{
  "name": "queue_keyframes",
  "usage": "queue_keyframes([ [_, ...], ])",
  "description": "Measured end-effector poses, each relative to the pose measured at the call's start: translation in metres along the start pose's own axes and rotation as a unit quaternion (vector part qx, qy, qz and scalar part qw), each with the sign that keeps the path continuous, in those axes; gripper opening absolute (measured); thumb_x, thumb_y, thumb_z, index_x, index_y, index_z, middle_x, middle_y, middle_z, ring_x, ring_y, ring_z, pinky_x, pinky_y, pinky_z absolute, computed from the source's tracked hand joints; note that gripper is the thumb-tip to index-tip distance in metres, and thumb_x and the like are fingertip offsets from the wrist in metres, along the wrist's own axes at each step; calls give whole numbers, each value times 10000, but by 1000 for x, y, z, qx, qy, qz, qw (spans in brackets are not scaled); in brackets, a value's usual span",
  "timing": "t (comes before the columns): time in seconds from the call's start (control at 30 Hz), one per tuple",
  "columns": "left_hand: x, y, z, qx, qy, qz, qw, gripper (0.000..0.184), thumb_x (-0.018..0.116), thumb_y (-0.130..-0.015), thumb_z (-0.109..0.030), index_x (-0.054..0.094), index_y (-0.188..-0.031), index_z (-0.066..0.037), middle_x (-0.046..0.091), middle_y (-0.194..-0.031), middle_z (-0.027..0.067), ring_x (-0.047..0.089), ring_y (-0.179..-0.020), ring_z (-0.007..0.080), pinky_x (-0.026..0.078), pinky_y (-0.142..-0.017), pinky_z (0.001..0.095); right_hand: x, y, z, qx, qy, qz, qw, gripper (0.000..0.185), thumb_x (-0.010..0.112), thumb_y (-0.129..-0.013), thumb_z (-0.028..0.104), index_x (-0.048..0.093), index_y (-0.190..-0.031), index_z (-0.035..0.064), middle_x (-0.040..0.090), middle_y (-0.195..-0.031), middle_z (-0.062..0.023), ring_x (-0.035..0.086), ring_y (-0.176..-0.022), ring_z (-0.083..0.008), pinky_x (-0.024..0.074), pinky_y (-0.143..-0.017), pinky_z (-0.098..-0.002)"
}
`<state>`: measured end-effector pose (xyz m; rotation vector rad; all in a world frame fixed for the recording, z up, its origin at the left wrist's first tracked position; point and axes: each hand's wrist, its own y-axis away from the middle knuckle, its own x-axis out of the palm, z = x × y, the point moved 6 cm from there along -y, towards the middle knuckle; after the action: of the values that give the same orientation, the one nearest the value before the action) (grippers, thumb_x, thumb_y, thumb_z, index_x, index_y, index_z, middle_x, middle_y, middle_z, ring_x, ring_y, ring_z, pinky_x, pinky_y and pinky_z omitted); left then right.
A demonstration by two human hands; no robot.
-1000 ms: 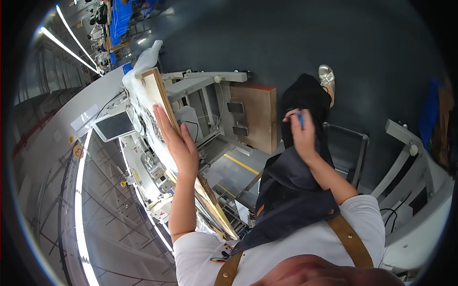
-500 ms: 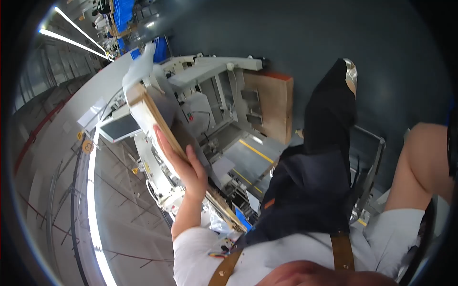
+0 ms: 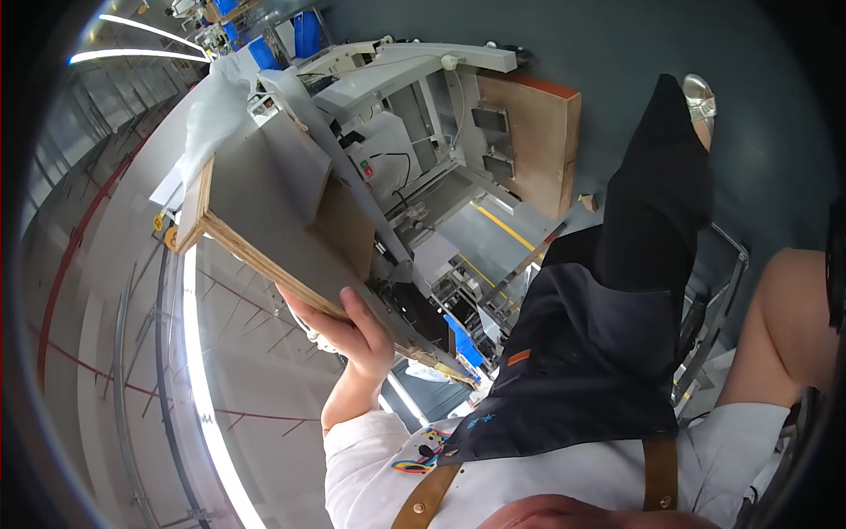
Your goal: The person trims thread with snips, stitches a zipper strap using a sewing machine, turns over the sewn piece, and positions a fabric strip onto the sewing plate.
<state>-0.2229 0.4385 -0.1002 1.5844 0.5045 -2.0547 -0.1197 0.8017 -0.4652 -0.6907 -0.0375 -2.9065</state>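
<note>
The underside of the wooden tabletop has been brought into fuller view beside the pale stand, so it is exposed from below, its edge pinched by the left hand between thumb and fingers, while the unseen right hand's state cannot be told

The person wears a white short-sleeved shirt, its left side printed with a small colourful picture in black, red, yellow and blue. Over it goes a dark navy apron with a small orange tag toward its left edge and a light blue mark at its near left corner, hung from two wide brown straps, each with a round metal stud. Farther off come loose black trousers and, at the far right, a shiny silver shoe with straps across the top.
</note>
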Motion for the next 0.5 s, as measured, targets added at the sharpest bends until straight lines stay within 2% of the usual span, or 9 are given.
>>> queue_keyframes([
  [0.23,-3,5,4,13,1,-15,1000,654,419,-1066,-161,81,-1595,21,207,-1634,219,253,-1487,323,195,-1205,455,20,8,-14,17,-10,24,1000,170,516,-1047,179,539,-1062,11,603,-1066,-162,588,-869,-203,466,-771,-312],
  [0.33,-3,1,2,-6,-19,7,1000,645,390,-1090,-247,95,-1592,32,212,-1634,219,265,-1485,322,204,-1203,457,26,12,-9,17,-8,40,999,173,512,-1048,180,539,-1064,10,599,-1067,-164,584,-876,-208,465,-782,-319],
  [0.43,0,-2,1,11,61,-25,998,675,329,-1107,-396,154,-1582,50,256,-1619,218,271,-1489,318,214,-1200,447,38,23,1,22,-2,68,997,176,509,-1048,181,538,-1066,8,595,-1068,-166,581,-884,-213,464,-793,-326],
  [0.5,1,-16,-2,20,134,-14,991,798,281,-1083,-525,124,-1579,80,235,-1631,213,256,-1500,318,185,-1220,442,45,32,12,23,-1,84,996,178,507,-1049,181,537,-1068,8,592,-1069,-167,578,-888,-216,463,-800,-330],
])
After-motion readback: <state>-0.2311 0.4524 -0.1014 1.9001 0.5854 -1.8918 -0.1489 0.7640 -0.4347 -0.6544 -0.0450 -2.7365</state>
